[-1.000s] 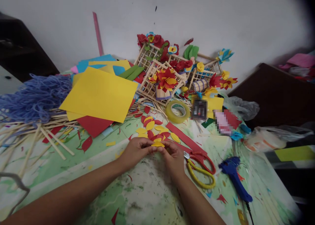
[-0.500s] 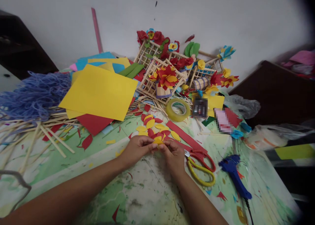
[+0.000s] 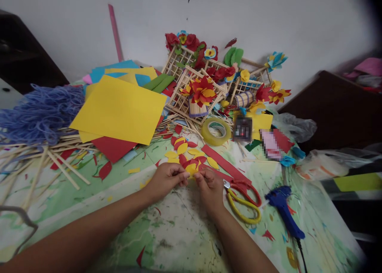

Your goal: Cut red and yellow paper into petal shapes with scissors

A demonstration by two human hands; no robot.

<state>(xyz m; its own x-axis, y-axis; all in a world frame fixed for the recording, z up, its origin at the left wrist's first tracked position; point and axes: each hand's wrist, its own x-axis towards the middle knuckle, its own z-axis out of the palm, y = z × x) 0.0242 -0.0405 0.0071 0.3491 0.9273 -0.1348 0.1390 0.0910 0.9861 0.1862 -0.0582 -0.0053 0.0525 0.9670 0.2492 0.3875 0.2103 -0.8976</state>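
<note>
Fingertips of my left hand [image 3: 167, 180] and my right hand [image 3: 210, 188] pinch a small yellow paper petal [image 3: 191, 168] between them, one hand at each side of it. Just behind my hands lies a loose pile of red and yellow paper petals [image 3: 182, 148]. Scissors [image 3: 250, 221] with one red and one yellow handle rest beside my right hand. A red paper strip [image 3: 224, 163] runs behind the scissors.
To the right is a blue glue gun [image 3: 285, 213]. A tape roll [image 3: 205, 135] and stick frames with paper flowers [image 3: 203, 92] stand at the back. On the left are yellow sheets [image 3: 119, 110], wooden sticks [image 3: 64, 169] and purple strands [image 3: 41, 114].
My fingers have moved slightly apart along the yellow petal, showing more of its face. The view has shifted a little; the other things stay in place.
</note>
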